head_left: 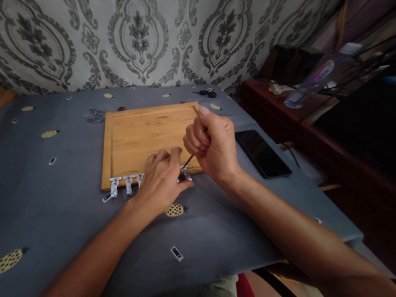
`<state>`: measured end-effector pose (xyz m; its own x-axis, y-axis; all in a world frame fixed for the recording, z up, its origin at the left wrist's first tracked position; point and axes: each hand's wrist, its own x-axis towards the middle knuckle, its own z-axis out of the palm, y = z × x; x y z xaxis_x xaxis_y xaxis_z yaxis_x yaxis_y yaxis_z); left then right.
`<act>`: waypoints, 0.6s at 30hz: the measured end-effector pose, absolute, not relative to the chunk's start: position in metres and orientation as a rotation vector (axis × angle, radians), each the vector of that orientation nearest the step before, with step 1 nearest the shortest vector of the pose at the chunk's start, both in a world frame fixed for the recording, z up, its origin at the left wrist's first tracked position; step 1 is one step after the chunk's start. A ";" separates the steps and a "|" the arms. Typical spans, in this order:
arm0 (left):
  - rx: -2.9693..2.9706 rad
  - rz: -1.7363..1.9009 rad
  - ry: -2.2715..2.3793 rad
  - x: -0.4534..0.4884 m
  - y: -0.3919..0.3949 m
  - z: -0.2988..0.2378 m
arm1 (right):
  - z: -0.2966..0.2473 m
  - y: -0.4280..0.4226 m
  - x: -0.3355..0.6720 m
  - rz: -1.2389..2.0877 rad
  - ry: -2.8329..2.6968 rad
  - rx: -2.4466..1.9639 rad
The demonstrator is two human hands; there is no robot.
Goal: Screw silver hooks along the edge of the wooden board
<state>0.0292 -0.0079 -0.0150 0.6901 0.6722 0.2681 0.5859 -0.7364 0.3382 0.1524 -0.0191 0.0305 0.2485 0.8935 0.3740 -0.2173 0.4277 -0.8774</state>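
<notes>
A framed wooden cabinet door (150,130) lies flat on the cloth-covered table. Metal hinges (127,183) sit in a row along its near edge. My left hand (160,184) rests over this edge, with thumb and fingers closed around a hinge (186,174) toward the right end. In a fist, my right hand (214,143) grips a screwdriver (188,161); its handle is hidden and its thin shaft slants down to that hinge. The tip appears to meet the hinge. Some of the row is covered by my left hand.
A black phone (262,152) lies right of the door. Behind it are pliers (94,115) and keys (207,92). A plastic bottle (316,78) lies tilted on the dark red furniture (273,102) at right. A patterned curtain (180,32) hangs behind the table (83,225).
</notes>
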 end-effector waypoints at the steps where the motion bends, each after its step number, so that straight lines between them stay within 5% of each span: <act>1: 2.679 0.553 1.012 0.029 -0.008 -0.015 | 0.030 -0.019 0.152 0.878 -1.040 -0.816; 18: 2.734 0.639 0.968 0.028 -0.005 -0.023 | 0.030 -0.021 0.152 1.002 -1.202 -0.720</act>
